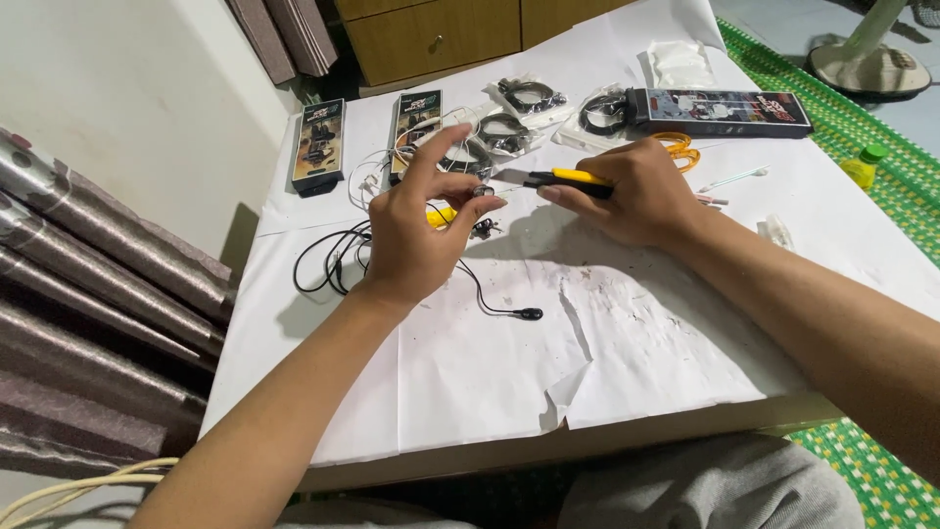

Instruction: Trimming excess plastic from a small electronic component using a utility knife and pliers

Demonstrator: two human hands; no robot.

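Lying nearest, on torn white paper point(509, 372): black earbud point(531, 314) trailing thin black cable point(333, 260). Pinching small dark round part point(481, 192) between thumb and forefinger of left hand point(416, 230), remaining fingers spreading open. Gripping yellow-and-black tool point(566, 179) in closed right hand point(636, 196), tip pointing at the part, above table point(862, 235).

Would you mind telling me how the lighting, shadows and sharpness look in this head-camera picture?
Head view: bright, even light on the white paper, no harsh glare; the left hand casts a soft shadow below its wrist, the right hand one toward the middle; both hands and the yellow-handled tool are sharp; the fan base at the top right looks softer; edges bend slightly from the wide lens.
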